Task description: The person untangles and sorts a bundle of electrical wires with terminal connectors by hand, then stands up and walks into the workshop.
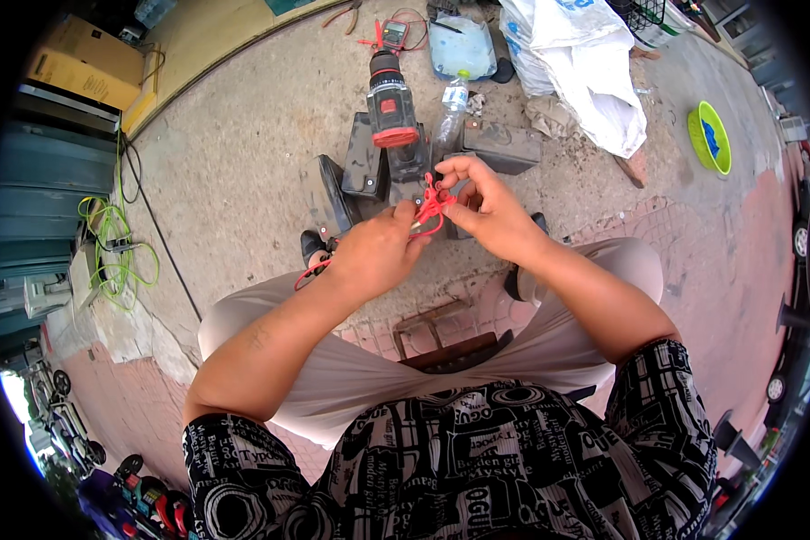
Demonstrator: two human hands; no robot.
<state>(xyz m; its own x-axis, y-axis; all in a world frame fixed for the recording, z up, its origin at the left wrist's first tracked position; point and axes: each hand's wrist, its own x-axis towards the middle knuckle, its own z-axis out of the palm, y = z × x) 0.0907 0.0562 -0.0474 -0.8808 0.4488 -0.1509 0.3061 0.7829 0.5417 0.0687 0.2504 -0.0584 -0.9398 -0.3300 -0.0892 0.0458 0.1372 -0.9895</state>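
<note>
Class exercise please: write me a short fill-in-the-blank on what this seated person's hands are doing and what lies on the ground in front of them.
1. Both hands, the left hand and the right hand, hold a thin wire coloured ____.
2. The cordless drill stands straight ahead of the hands, and beside it is a clear plastic ____.
3. The bowl far to the right is ____.

Missing words: red; bottle; green

left hand [374, 252] and right hand [488, 211] raised together, fingers pinched, forearms converging
</note>
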